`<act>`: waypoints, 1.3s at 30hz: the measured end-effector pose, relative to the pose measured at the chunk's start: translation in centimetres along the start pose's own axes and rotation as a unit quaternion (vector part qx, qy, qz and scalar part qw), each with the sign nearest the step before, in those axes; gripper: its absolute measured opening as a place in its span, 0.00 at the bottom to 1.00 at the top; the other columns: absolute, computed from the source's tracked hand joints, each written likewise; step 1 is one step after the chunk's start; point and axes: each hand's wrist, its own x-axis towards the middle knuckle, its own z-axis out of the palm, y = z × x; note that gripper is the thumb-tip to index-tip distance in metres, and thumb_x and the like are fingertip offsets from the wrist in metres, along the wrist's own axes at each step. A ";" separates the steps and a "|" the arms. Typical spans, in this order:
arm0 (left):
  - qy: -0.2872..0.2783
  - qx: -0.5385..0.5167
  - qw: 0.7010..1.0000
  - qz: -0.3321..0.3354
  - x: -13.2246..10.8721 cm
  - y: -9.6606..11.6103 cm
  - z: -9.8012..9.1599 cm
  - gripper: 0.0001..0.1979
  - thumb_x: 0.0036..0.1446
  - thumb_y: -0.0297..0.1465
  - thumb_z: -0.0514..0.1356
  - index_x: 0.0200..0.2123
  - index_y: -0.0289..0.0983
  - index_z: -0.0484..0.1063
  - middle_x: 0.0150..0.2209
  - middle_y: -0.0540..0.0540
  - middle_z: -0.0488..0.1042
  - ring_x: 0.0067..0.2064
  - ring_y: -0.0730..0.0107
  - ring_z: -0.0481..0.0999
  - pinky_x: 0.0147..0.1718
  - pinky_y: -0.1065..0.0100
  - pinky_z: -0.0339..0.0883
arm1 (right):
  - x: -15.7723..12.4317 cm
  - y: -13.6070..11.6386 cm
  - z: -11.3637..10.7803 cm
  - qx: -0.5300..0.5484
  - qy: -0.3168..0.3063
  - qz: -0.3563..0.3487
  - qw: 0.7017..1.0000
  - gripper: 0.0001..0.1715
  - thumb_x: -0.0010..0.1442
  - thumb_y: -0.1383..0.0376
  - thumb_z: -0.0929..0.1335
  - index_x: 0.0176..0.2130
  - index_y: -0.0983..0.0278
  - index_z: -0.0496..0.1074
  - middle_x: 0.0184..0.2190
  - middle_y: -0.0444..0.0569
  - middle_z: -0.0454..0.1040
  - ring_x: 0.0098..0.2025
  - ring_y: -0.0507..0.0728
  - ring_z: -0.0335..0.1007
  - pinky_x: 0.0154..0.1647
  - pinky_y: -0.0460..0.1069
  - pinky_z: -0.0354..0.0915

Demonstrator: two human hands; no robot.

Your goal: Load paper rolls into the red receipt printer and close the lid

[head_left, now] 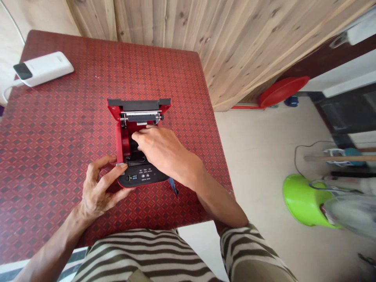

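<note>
A small red and black receipt printer sits on the table with its lid raised, showing a roller and a metal bar under it. My left hand grips the printer's near left corner, with fingers on the side wall and on top and the thumb under the front edge. Bent into the paper compartment is my right hand, its fingers closed. Their tips and whatever they hold are hidden inside. Buttons and small labels show on the black front panel. A dark blue strap hangs at the right front corner.
A white power bank with a cable lies at the table's far left. The red patterned table meets a wooden plank wall. On the floor to the right are a green bucket and a red basin.
</note>
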 end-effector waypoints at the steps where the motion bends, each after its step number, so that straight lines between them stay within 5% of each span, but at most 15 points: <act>1: 0.000 0.001 1.000 -0.002 0.0 0.0 0.0 0.28 0.57 0.38 0.72 0.59 0.41 0.71 0.53 0.38 0.72 0.46 0.62 0.78 0.42 0.62 0.78 | -0.7 0.3 -0.2 0.024 0.005 -0.022 0.999 0.14 0.72 0.74 0.64 0.50 0.67 0.78 0.44 0.53 0.82 0.45 0.58 0.80 0.46 0.53 0.73; 6: -0.009 0.005 1.000 -0.002 0.1 0.2 -0.4 0.28 0.58 0.38 0.72 0.60 0.42 0.70 0.53 0.38 0.72 0.47 0.61 0.78 0.43 0.62 0.79 | -4.1 2.2 0.2 0.182 0.047 -0.161 0.969 0.10 0.72 0.66 0.69 0.50 0.65 0.79 0.48 0.52 0.84 0.52 0.59 0.78 0.62 0.58 0.69; 11: -0.043 0.001 0.999 0.015 1.2 0.5 -2.0 0.29 0.62 0.44 0.67 0.63 0.41 0.69 0.53 0.38 0.72 0.50 0.59 0.78 0.46 0.60 0.78 | -5.1 2.8 2.0 0.246 0.130 -0.156 0.948 0.09 0.70 0.70 0.70 0.49 0.67 0.80 0.46 0.52 0.85 0.49 0.56 0.80 0.58 0.55 0.72; 17: 0.007 0.067 0.994 0.088 7.9 -0.6 -3.2 0.36 0.62 0.43 0.68 0.68 0.34 0.64 0.62 0.34 0.70 0.62 0.54 0.71 0.60 0.53 0.71 | -5.1 2.0 3.0 0.228 0.221 -0.136 0.938 0.10 0.73 0.68 0.67 0.44 0.65 0.80 0.41 0.49 0.84 0.42 0.55 0.78 0.48 0.51 0.73; 20: -0.028 0.086 0.994 0.052 11.2 -1.7 -2.4 0.43 0.66 0.45 0.64 0.73 0.28 0.51 0.71 0.30 0.59 0.73 0.48 0.59 0.71 0.45 0.57 | -5.5 0.9 3.3 0.141 0.272 -0.109 0.946 0.13 0.74 0.70 0.65 0.43 0.65 0.80 0.39 0.50 0.81 0.41 0.56 0.73 0.46 0.52 0.71; 22: -0.065 0.063 0.995 0.038 11.9 -2.0 -1.9 0.43 0.68 0.46 0.61 0.73 0.27 0.48 0.70 0.30 0.61 0.71 0.49 0.62 0.69 0.47 0.59 | -6.0 0.1 3.6 0.084 0.304 -0.095 0.944 0.15 0.74 0.71 0.64 0.43 0.65 0.80 0.37 0.50 0.80 0.38 0.56 0.69 0.43 0.52 0.70; 31: -0.101 0.019 0.991 0.089 5.5 0.3 -2.0 0.46 0.59 0.60 0.61 0.71 0.39 0.59 0.58 0.35 0.73 0.60 0.47 0.74 0.61 0.49 0.70 | -7.8 -1.2 5.8 0.053 0.370 -0.097 0.922 0.11 0.72 0.73 0.65 0.46 0.65 0.78 0.40 0.51 0.81 0.40 0.56 0.72 0.42 0.53 0.72; 39: -0.091 0.036 0.991 0.090 4.0 0.3 -1.1 0.39 0.57 0.41 0.71 0.68 0.35 0.64 0.57 0.34 0.73 0.60 0.48 0.75 0.61 0.50 0.71 | -7.4 -0.8 6.4 0.066 0.389 -0.088 0.915 0.10 0.70 0.75 0.67 0.46 0.68 0.77 0.38 0.51 0.82 0.38 0.55 0.74 0.41 0.52 0.73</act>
